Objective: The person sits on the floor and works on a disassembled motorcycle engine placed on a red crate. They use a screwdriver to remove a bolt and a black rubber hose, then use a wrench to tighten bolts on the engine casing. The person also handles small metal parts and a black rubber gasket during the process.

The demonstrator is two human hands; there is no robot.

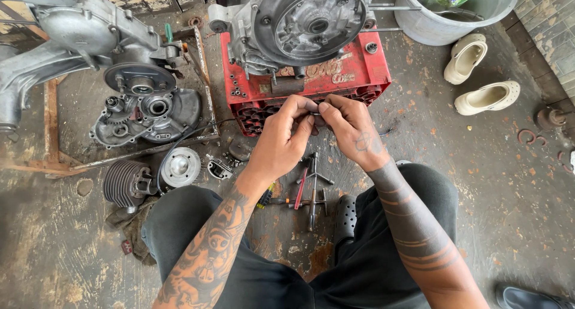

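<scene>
My left hand (281, 142) and my right hand (352, 129) meet in front of me, fingertips pinched together on one small dark metal part (315, 113) held between them. The part is mostly hidden by the fingers. Just beyond the hands stands a red plastic crate (359, 69) carrying a grey engine case (299, 24) with a round open cover. Below the hands, on the floor between my knees, lie a cross wrench (314, 192) and a red-handled tool (300, 189).
At left lie an engine casing (147, 114), a finned cylinder (123, 182), a round cylinder head (179, 166) and a metal frame (51, 123). A grey tub (455, 15) stands at the top right, with two cream clogs (476, 75) beside it. A black shoe (530, 298) is at the bottom right.
</scene>
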